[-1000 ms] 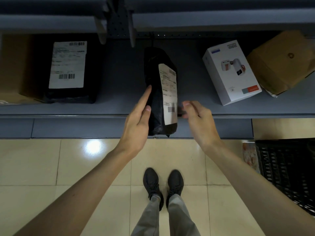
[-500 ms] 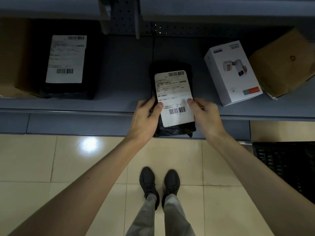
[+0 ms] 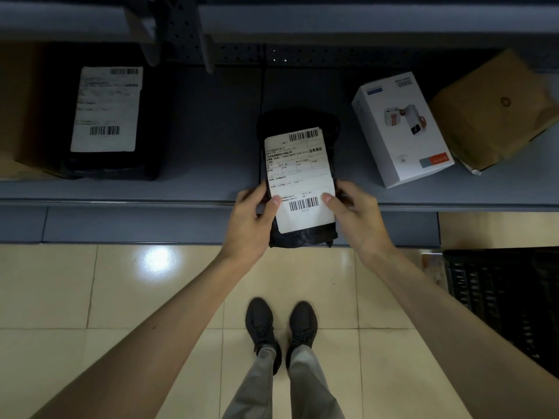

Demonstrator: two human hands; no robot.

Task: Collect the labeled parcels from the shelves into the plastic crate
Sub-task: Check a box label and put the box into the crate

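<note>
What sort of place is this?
Likely a parcel storeroom: grey metal shelving holding a labelled black plastic mailer bag and a brown cardboard box, plus a black plastic crate on the floor.

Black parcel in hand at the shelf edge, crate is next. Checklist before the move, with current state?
1. Grip: left hand and right hand both hold the black parcel by its near sides, thumbs on top: ok.
2. Label present, facing up, barcodes showing: ok.
3. Parcel lifted off the shelf: cannot tell; its far end is over the shelf.
4. Clear of the white box to its right: ok, a gap shows.
5. Plastic crate located: ok, on the floor at the right.
6. Room in the crate: cannot tell; it is dark and cut off by the frame edge.
</note>
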